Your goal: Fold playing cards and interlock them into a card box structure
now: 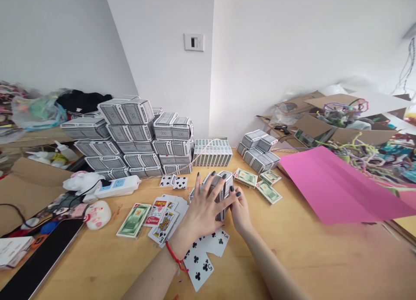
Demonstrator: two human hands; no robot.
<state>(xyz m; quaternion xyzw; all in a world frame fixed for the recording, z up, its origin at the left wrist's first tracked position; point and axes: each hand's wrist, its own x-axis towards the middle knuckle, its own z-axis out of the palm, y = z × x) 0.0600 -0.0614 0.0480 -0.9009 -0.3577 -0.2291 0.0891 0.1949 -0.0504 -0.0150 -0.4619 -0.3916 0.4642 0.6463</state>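
Observation:
My left hand, back up and fingers spread, spans a block of playing cards with patterned grey backs, gripping it from above. At the block's right side, my right hand has its fingers curled against the edge, with the thumb near my left fingertips. The palm hides part of the block. Below it lie loose face-up cards, among them a five and a three of clubs. To the left are a fanned pile of cards with a king, a red POKER card and a green card box.
Tall stacks of bundled cards stand at the back left, beside a row of card boxes. Smaller bundles and green boxes lie right. A pink sheet, yarn-filled carton and power strip flank the workspace.

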